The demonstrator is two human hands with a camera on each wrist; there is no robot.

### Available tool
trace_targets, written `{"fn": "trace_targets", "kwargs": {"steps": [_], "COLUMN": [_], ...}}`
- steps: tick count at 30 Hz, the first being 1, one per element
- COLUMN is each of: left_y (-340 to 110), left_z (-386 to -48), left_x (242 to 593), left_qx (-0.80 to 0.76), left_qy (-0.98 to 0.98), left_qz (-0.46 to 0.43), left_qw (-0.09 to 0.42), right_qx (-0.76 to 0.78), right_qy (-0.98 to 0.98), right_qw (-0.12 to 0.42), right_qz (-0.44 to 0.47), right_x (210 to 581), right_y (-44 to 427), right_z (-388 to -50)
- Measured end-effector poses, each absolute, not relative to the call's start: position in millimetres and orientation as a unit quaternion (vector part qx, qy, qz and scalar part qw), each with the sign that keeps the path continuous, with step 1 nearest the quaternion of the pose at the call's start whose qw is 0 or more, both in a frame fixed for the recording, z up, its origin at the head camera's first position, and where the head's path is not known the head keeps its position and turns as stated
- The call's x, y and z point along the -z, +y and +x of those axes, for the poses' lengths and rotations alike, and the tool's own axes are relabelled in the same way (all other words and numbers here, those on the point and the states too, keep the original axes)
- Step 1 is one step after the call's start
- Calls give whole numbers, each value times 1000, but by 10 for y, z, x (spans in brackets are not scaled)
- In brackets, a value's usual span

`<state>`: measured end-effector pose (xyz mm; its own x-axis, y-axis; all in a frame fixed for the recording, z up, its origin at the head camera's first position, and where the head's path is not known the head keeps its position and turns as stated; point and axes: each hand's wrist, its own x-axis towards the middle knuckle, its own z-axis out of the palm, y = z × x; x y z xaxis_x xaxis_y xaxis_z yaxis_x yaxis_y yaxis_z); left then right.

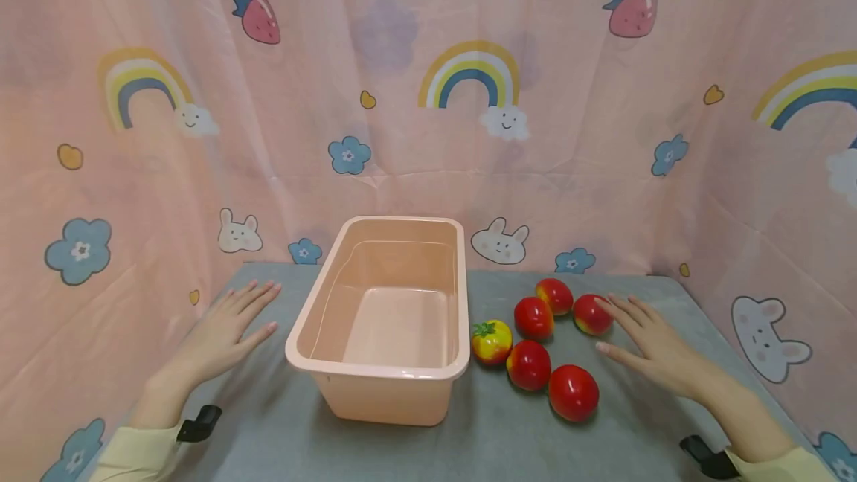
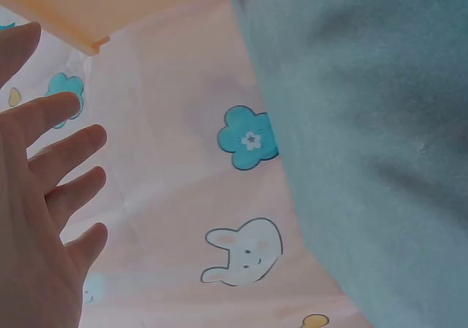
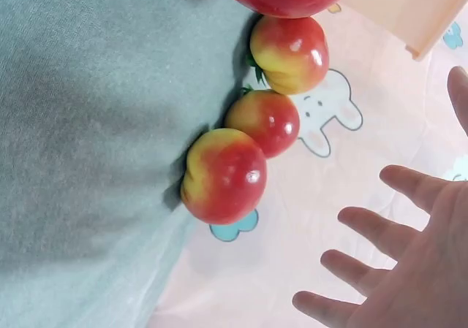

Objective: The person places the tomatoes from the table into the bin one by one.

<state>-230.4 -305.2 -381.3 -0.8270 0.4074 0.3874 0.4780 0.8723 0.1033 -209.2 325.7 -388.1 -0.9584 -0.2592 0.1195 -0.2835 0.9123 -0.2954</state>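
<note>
At the far left, over the pink patterned backdrop cloth, a pale yellow sleeve with a black band at its cuff leads to the left hand. Its fingers are spread and nearly straight, its grip loose and holding nothing, and it hovers over the grey-blue tabletop a little apart from the basin. The peach-coloured basin stands upright beside it, its open top showing a smooth floor inside. Just beyond the basin's right wall sits a yellow tomato flushed with red, its green calyx facing up; whether it touches the wall cannot be told. Close against it is a front red tomato, with a middle red tomato behind that and a back red tomato farther still. To the right of these, a large red tomato lies nearest the viewer, and a rightmost red tomato rests near the far edge. The right hand overlaps that last one in the head view, but the right wrist view shows its extended fingers apart from the fruit, gripping nothing. A second black band sits at its cuff.
</note>
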Motion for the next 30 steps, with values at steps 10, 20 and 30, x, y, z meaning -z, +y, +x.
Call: {"fn": "trace_targets", "kwargs": {"steps": [10,20,30], "left_y": [-3006,-2947,-2896], "left_z": [-2228,-2103,-1995], "left_x": [3691,3545,3463], "left_qx": [117,144,154], "left_qy": [-942,-936,-927], "left_qz": [-247,-248,-262], "left_qw": [194,203,218], "right_qx": [-169,-180,-217], "right_qy": [-972,-973,-955], "right_qw": [50,47,87], "right_qz": [153,134,182], "right_x": [3828,3866,3986], "right_y": [3214,3188,3172], "right_z": [-2018,-1945,-1909]}}
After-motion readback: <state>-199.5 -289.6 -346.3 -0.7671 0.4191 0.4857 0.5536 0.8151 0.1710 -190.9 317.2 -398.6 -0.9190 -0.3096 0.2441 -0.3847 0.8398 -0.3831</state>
